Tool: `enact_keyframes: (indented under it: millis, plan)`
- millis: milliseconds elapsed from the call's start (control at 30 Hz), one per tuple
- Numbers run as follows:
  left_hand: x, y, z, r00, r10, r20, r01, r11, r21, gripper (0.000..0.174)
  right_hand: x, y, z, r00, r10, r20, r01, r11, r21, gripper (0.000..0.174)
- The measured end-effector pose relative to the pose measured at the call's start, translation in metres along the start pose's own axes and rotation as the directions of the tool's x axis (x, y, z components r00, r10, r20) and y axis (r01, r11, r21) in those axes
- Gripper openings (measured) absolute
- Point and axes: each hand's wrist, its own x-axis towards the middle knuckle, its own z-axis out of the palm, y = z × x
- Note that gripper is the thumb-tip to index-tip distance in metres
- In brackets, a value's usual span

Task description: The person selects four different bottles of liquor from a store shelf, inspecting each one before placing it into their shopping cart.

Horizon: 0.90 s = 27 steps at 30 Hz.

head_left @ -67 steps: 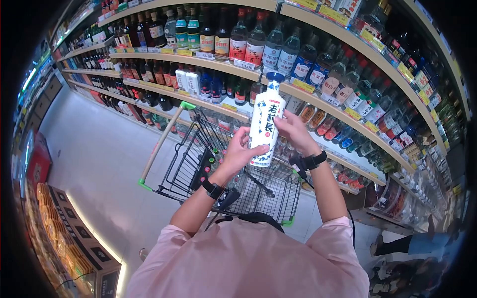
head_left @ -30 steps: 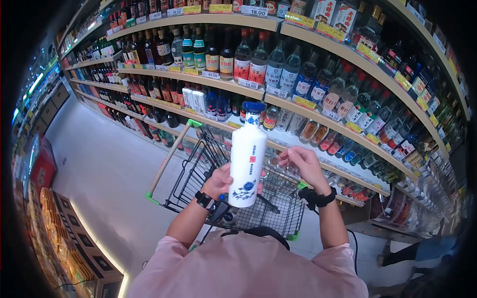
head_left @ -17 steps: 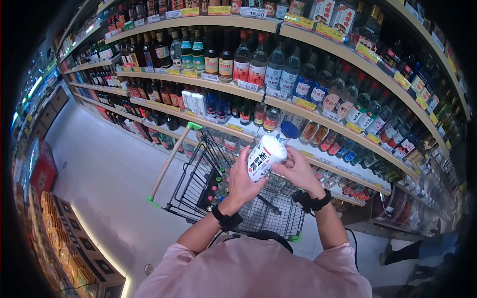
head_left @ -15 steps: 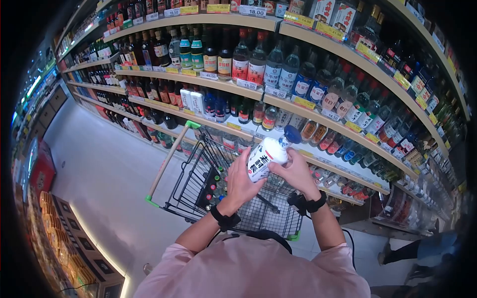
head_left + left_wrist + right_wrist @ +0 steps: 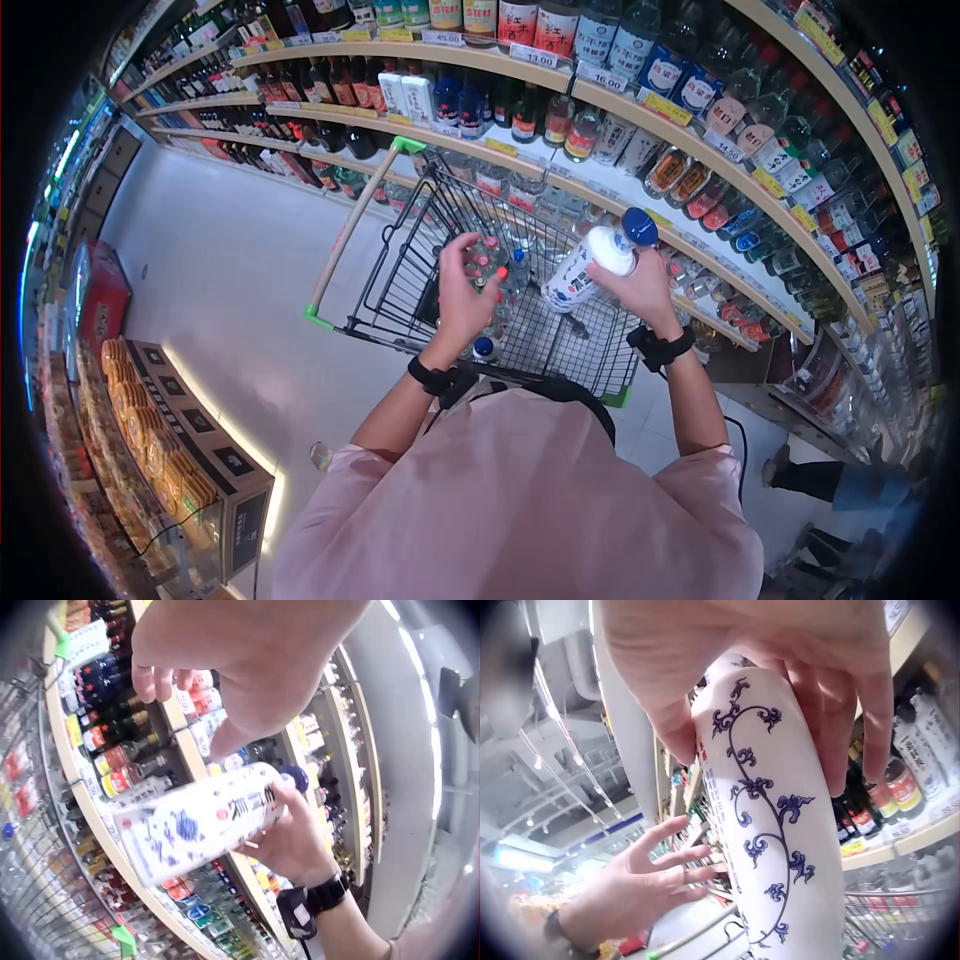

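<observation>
Head view: right grip [image 5: 645,288] has fingers & thumb curled round white bottle [image 5: 580,275]. Bottle is tilted, blue cap [image 5: 638,227] pointing approx 1 o'clock, base toward 7. It hangs over the wire cart [image 5: 560,350], not touching it. Left grip [image 5: 463,295] sits at 9 o'clock of the bottle, apart from it, fingers relaxed, holding nothing, above small bottles [image 5: 513,272] lying in the cart. Cart handle [image 5: 355,235] runs from 12 to 8 o'clock of the left grip. Shelves [image 5: 600,92] packed w/ bottles fill 11 to 3 o'clock of the view; pale floor [image 5: 220,260] at 9.

Left wrist view: left grip [image 5: 247,660] at 12 o'clock, fingers loosely bent, nothing in them. White bottle [image 5: 202,821] lies near-level at centre, blue-on-white pattern & dark lettering showing. Right grip [image 5: 292,832] clasps its cap end from 4 o'clock; black wristband [image 5: 322,894] below it. Shelves [image 5: 112,746] w/ bottles behind, 9 to 6 o'clock.

Right wrist view: right grip [image 5: 757,667] at 12 o'clock, thumb on one side of white bottle [image 5: 772,847], fingers on the other, bottle reaching down to 6. Blue vine pattern runs along it. Left grip [image 5: 641,881] at 8 o'clock, fingers spread straight, tips near the bottle; can't tell if touching. Cart [image 5: 889,919] wire at 5 o'clock.
</observation>
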Motion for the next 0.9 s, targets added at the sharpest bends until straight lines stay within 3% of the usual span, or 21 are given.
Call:
enact_keyframes:
  millis: [33,67,133,300,400,533,600,633,767,800,900]
  plan:
    - [-0.001,-0.013,-0.008,0.999,-0.028,-0.031,0.026,0.999,-0.041,0.062,-0.002,0.01,0.004,1.0,-0.011,0.017,0.011,1.0,0.002,0.054]
    - [-0.008,-0.024,-0.014,0.984,-0.171,-0.047,0.164,0.978,-0.128,0.061,-0.005,0.02,0.008,0.999,-0.022,0.038,0.022,1.0,0.005,0.055]
    - [-0.017,-0.032,-0.027,0.952,-0.297,-0.069,0.281,0.942,-0.185,0.058,-0.007,0.06,0.023,0.997,-0.031,0.069,0.033,0.999,-0.03,0.058]
    - [-0.05,-0.085,-0.047,0.947,-0.314,-0.076,0.306,0.947,-0.096,0.053,-0.014,0.14,0.049,0.996,0.051,0.074,-0.043,0.994,-0.105,0.058]
    - [-0.063,-0.087,-0.052,0.922,-0.378,-0.085,0.364,0.92,-0.147,0.047,-0.017,0.187,0.064,0.98,0.098,0.172,-0.071,0.985,-0.157,0.063]
    - [-0.07,-0.066,-0.048,0.903,-0.428,-0.04,0.414,0.891,-0.186,0.041,-0.032,0.239,0.089,0.981,0.186,0.059,-0.173,0.969,-0.177,0.07]
    - [-0.074,-0.066,-0.048,0.89,-0.456,-0.005,0.449,0.88,-0.153,0.043,-0.04,0.265,0.099,0.961,0.24,0.138,-0.227,0.969,-0.101,0.07]
    - [-0.076,-0.067,-0.049,0.895,-0.446,-0.005,0.438,0.881,-0.178,0.044,-0.043,0.275,0.105,0.949,0.261,0.177,-0.254,0.965,-0.062,0.07]
    - [-0.075,-0.066,-0.044,0.919,-0.393,-0.013,0.383,0.902,-0.198,0.052,-0.048,0.293,0.123,0.937,0.294,0.19,-0.244,0.937,-0.251,0.071]
    - [-0.076,-0.067,-0.046,0.917,-0.398,-0.007,0.391,0.903,-0.178,0.052,-0.047,0.289,0.127,0.911,0.363,0.196,-0.318,0.92,-0.228,0.071]
    - [-0.081,-0.061,-0.051,0.908,-0.418,0.015,0.415,0.895,-0.165,0.053,-0.046,0.305,0.15,0.909,0.386,0.155,-0.358,0.916,-0.18,0.063]
